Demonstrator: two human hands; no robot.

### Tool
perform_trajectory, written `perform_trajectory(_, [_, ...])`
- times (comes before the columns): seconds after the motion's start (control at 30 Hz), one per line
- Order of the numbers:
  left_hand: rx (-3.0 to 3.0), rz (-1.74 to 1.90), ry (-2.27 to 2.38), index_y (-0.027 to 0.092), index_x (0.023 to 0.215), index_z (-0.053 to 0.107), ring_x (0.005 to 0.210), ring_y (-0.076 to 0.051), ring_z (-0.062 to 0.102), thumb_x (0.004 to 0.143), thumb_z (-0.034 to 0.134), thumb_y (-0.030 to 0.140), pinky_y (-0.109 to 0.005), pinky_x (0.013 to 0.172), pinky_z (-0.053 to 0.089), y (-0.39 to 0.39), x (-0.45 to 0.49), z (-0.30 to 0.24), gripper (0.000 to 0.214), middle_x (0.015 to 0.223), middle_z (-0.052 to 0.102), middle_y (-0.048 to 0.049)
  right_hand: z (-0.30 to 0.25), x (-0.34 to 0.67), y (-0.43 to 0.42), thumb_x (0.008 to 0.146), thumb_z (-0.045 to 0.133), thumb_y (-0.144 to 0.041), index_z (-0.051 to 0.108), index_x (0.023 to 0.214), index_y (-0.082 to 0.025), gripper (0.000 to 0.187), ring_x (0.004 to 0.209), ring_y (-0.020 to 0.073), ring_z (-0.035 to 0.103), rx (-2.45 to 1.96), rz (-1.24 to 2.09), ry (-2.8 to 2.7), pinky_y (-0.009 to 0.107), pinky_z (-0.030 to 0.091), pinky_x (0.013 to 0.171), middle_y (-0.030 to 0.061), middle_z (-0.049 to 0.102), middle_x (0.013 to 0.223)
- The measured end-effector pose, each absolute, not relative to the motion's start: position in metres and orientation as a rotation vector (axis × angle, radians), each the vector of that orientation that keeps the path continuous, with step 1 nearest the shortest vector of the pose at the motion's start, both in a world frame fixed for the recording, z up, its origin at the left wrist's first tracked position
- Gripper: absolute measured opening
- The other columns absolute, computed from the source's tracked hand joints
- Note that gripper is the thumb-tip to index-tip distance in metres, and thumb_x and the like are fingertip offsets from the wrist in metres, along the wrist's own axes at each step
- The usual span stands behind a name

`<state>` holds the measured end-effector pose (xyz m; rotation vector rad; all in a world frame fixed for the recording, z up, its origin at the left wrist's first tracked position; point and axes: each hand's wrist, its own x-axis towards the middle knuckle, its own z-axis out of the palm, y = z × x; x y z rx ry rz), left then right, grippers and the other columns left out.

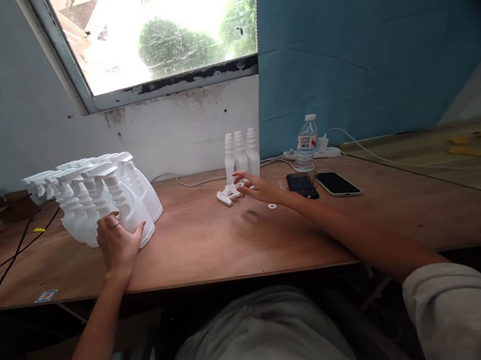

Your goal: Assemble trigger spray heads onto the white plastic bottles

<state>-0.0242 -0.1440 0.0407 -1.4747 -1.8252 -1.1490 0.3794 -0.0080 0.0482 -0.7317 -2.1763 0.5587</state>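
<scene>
Left hand: grip open, palm flat against nearest spray bottle on counter. Right hand: grip open, fingers spread over loose trigger head, possibly touching.

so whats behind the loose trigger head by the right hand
Three headless white bottles stand in a row behind the trigger head, near the wall, with a white cable beside them. The right hand covers whatever lies under its fingers.

Matt white plastic spray bottles stand on a smooth wooden table beside glossy phones.
</scene>
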Motion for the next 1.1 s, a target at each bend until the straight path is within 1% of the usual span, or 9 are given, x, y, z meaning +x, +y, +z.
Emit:
perform_trajectory(0.1, [-1.468,-1.182,-1.705,0.012,0.13,0.038,0.118,-0.038,0.043,0.065,0.079,0.044,-0.053,0.098,0.038,-0.152,-0.015,0.047,0.083,0.121,0.045,-0.0201,0.049,0.395,0.0,0.09,0.049,-0.046,0.04,0.132,-0.02,0.051,0.066,0.0119,0.062,-0.847,0.435,-2.184,0.026,0.05,0.062,0.0101,0.057,0.117])
perform_trajectory(0.17, [-1.52,-1.217,-1.587,0.012,0.128,0.039,0.114,-0.036,0.045,0.07,0.075,0.045,-0.051,0.098,0.039,-0.155,-0.003,0.054,0.076,0.116,0.047,-0.0182,0.048,0.4,0.003,0.089,0.05,-0.043,0.044,0.131,-0.018,0.049,0.068,0.0133,0.062,-0.956,0.298,-2.228,0.026,0.049,0.063,0.0103,0.061,0.114])
perform_trajectory(0.33, [-1.999,-1.288,-1.355,0.017,0.115,0.046,0.091,-0.023,0.054,0.083,0.062,0.039,-0.038,0.086,0.047,-0.13,0.054,0.069,0.042,0.098,0.052,-0.0083,0.053,0.404,0.006,0.087,0.053,-0.025,0.067,0.096,-0.016,0.02,0.091,0.0235,0.065,-1.408,-0.116,-2.418,0.03,0.045,0.078,0.0113,0.069,0.1])
perform_trajectory(0.5, [-2.525,-1.227,-1.336,0.015,0.111,0.052,0.106,-0.024,0.055,0.086,0.056,0.045,-0.036,0.093,0.045,-0.055,0.126,0.06,0.039,0.112,0.056,-0.0126,0.063,0.421,0.003,0.083,0.059,-0.023,0.07,0.094,-0.015,0.018,0.079,0.0208,0.067,-1.602,0.092,-2.503,0.024,0.045,0.066,0.0087,0.072,0.09])
perform_trajectory(0.6, [-2.63,-1.224,-1.651,0.01,0.121,0.052,0.121,-0.027,0.049,0.088,0.051,0.046,-0.037,0.103,0.036,-0.009,0.159,0.045,0.049,0.127,0.054,-0.0175,0.064,0.43,0.002,0.077,0.063,-0.02,0.073,0.089,-0.016,0.016,0.077,0.0202,0.067,-1.614,0.233,-2.607,0.023,0.045,0.065,0.0065,0.073,0.087])
perform_trajectory(0.7, [-2.596,-1.221,-1.959,0.009,0.12,0.056,0.121,-0.029,0.05,0.091,0.043,0.045,-0.038,0.104,0.035,0.02,0.176,0.027,0.048,0.124,0.059,-0.0178,0.063,0.432,0.003,0.071,0.066,-0.014,0.075,0.085,-0.017,0.017,0.076,0.0195,0.067,-1.632,0.28,-2.624,0.023,0.045,0.064,0.0052,0.073,0.085])
perform_trajectory(0.87, [-2.617,-1.196,-2.109,0.009,0.107,0.065,0.116,-0.033,0.054,0.077,0.062,0.042,-0.038,0.095,0.042,0.027,0.174,0.011,0.044,0.113,0.065,-0.0175,0.061,0.431,0.003,0.069,0.066,-0.01,0.073,0.08,-0.014,0.013,0.073,0.0186,0.065,-1.616,0.257,-2.578,0.022,0.043,0.06,0.0069,0.072,0.082])
perform_trajectory(1.0, [-2.754,-1.26,-2.086,0.01,0.114,0.061,0.092,-0.022,0.064,0.076,0.065,0.033,-0.029,0.078,0.049,0.01,0.157,0.014,0.044,0.104,0.068,-0.0122,0.059,0.425,0.002,0.07,0.066,-0.012,0.069,0.077,-0.013,0.009,0.075,0.0176,0.064,-1.54,0.201,-2.492,0.022,0.043,0.064,0.0063,0.071,0.081])
perform_trajectory(1.1, [-2.937,-1.491,-1.971,0.013,0.117,0.059,0.089,-0.018,0.063,0.07,0.07,0.028,-0.027,0.076,0.049,-0.005,0.148,0.019,0.051,0.107,0.066,-0.0095,0.057,0.411,-0.003,0.074,0.063,-0.02,0.066,0.077,-0.014,0.007,0.072,0.0159,0.063,-1.322,0.221,-2.311,0.023,0.044,0.065,0.0043,0.069,0.077])
